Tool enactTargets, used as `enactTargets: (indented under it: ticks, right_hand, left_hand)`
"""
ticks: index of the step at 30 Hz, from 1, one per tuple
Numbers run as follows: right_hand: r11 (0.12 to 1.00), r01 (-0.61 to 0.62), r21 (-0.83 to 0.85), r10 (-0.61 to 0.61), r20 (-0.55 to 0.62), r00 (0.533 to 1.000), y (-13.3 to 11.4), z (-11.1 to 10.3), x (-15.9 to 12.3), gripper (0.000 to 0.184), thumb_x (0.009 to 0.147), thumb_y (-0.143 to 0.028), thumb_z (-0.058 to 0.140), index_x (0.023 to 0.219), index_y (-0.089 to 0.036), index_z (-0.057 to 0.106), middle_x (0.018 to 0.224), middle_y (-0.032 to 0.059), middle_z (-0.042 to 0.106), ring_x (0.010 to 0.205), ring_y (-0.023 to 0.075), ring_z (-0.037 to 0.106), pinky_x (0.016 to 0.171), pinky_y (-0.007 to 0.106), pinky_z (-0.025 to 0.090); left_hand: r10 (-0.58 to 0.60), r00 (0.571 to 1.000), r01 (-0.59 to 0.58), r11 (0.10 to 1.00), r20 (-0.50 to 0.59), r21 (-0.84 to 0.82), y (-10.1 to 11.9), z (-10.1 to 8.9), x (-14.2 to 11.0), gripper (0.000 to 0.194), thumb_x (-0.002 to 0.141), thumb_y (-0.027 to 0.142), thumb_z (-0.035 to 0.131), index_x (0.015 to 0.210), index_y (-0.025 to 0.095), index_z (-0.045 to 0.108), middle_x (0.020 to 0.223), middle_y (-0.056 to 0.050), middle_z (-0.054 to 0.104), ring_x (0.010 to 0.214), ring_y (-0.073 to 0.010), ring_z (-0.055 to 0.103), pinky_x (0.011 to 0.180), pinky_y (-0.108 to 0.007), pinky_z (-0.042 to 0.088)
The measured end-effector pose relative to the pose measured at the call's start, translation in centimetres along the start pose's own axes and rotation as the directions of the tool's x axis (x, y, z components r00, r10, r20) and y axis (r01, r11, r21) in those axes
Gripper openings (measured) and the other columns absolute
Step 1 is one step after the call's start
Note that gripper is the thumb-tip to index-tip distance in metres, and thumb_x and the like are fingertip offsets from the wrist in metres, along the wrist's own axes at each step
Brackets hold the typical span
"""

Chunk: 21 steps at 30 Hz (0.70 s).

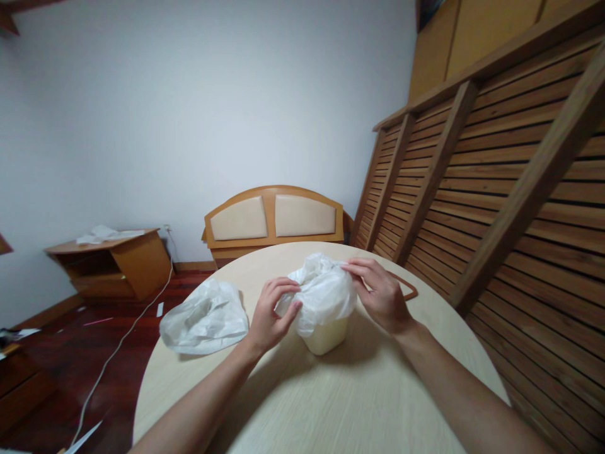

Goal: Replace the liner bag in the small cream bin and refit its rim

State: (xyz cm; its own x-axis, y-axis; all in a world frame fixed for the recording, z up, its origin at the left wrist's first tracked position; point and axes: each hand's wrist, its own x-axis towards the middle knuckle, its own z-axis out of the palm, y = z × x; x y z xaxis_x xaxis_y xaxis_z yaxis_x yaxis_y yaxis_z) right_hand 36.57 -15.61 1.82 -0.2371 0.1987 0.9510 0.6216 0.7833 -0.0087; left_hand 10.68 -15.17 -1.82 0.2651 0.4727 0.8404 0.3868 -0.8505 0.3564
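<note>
A small pale-yellow bin [326,337] stands upright on the round table, with a thin white plastic bag [328,293] draped over its top and bunched above the rim. My left hand [276,312] is at the bag's left side, fingers curled and thumb below, with a bit of film between them. On the far right side, my right hand [378,293] pinches the bag's gathered edge between thumb and fingers. The bin's opening is hidden under the film. Left of my left hand lies a second crumpled white plastic bag [205,318], touched by neither hand.
The round table [378,391] has light wood grain. A brown frame-like object [409,290] lies behind my right hand. Beyond are a headboard [271,217], a slatted wooden panel [454,189] on the right and a low cabinet [137,265]. A white cable [123,340] crosses the floor.
</note>
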Motion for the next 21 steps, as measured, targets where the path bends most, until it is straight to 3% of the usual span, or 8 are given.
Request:
enactTargets:
  ticks: [11,16,21]
  right_hand:
    - [0.987,0.112,0.117,-0.14,0.269,0.953,-4.2,1.4,0.1,0.041,0.101,-0.014,0.049,0.141,-0.013,0.053,0.132,0.0161,0.063,0.124,0.0232,0.061,0.103,0.04,0.056]
    - [0.977,0.167,0.131,-0.2,0.302,0.932,-4.6,1.5,0.2,0.042,0.102,-0.015,0.047,0.144,-0.016,0.051,0.133,0.0139,0.064,0.123,0.021,0.062,0.103,0.038,0.055]
    - [0.971,0.223,0.088,-0.239,0.283,0.929,-4.9,1.3,0.4,0.037,0.1,-0.015,0.051,0.136,-0.015,0.057,0.127,0.0121,0.068,0.126,0.0239,0.058,0.104,0.043,0.051]
  left_hand:
    - [0.068,0.998,-0.068,0.997,-0.009,0.031,0.4,0.2,0.2,0.016,0.095,0.022,0.061,0.11,0.022,0.066,0.111,-0.008,0.069,0.11,-0.0221,0.061,0.098,-0.039,0.047]
    - [0.075,0.997,-0.074,0.996,-0.018,0.049,0.5,0.3,0.1,0.013,0.095,0.022,0.062,0.107,0.021,0.066,0.11,-0.008,0.069,0.108,-0.0222,0.061,0.096,-0.039,0.049]
    - [0.08,0.997,-0.078,0.996,-0.021,0.048,0.6,0.4,0.1,0.011,0.095,0.021,0.061,0.106,0.021,0.064,0.11,-0.008,0.069,0.108,-0.0221,0.061,0.096,-0.039,0.049]
